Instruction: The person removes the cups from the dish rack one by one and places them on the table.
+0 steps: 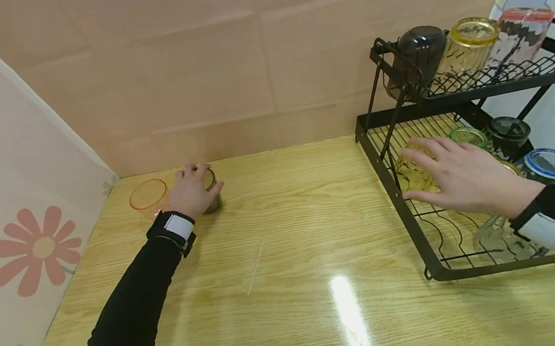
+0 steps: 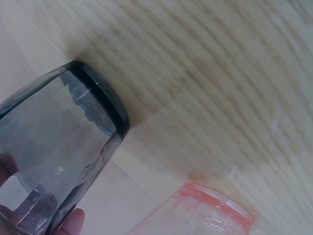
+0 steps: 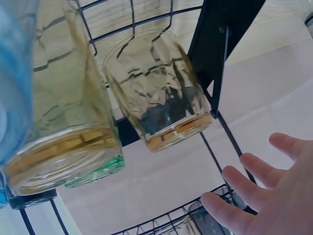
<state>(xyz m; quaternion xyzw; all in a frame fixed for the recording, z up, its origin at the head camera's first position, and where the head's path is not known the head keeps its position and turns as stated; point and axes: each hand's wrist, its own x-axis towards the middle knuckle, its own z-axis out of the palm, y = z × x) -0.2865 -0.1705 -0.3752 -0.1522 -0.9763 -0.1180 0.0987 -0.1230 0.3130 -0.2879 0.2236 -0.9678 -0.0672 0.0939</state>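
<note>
Left fingers [image 2: 72,223] hold grey glass [image 2: 61,115]; glossy wooden table [image 1: 288,212] meets beige backdrop [image 1: 190,73].

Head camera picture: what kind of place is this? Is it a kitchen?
Maybe a kitchen-like table corner, though I can't be sure. There's a wood-grain tabletop, a black two-level rack holding coloured glasses, and a white flowery backdrop along one side.
</note>
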